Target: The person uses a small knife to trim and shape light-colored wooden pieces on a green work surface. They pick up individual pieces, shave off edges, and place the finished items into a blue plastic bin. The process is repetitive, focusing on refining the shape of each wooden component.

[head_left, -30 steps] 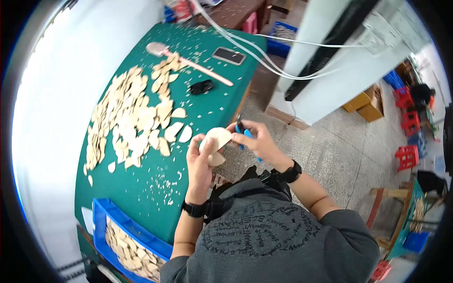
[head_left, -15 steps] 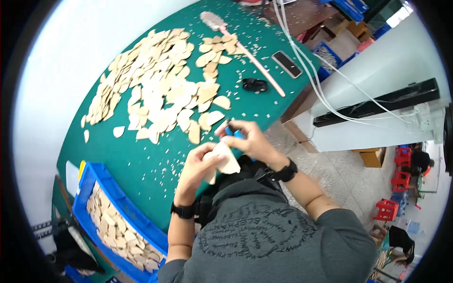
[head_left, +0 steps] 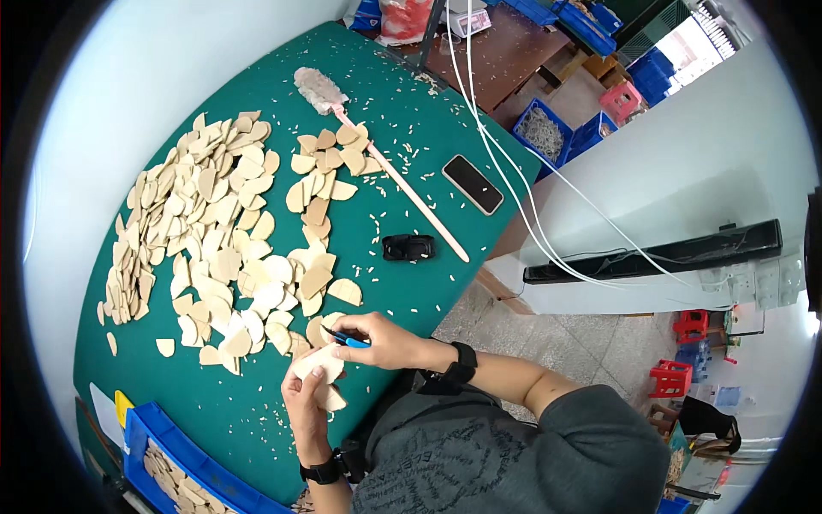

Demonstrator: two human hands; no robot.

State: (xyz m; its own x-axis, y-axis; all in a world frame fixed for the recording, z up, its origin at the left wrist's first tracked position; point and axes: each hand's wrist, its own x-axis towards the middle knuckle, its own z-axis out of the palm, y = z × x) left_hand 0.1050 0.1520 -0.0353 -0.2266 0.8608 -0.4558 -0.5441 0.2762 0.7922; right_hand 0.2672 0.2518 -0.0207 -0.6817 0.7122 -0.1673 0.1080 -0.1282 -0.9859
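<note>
In my left hand [head_left: 301, 404] are pale beige flat pieces with rounded edges, one upper piece [head_left: 315, 363] and another lower piece [head_left: 330, 398], pinched under the thumb. My right hand [head_left: 390, 344] closes round blue-handled cutters [head_left: 354, 343], whose dark tip points left over the upper piece's edge. Whether the tip touches that edge I cannot tell. Just beyond both hands, a large heap of similar half-round pieces [head_left: 205, 223] spreads over the green table [head_left: 257, 445].
A blue crate [head_left: 214, 458] of pieces stands at the lower left. Farther right lie a black object [head_left: 408, 248], a pink-handled duster [head_left: 419, 204] and a phone [head_left: 473, 184]. White cables [head_left: 505, 167] hang at the right. Small pale scraps litter the tabletop.
The view has shifted, so the table's things sit farther left and lower. My right hand has turned, its cutters now lying across the upper piece's edge. Both hands keep their hold.
</note>
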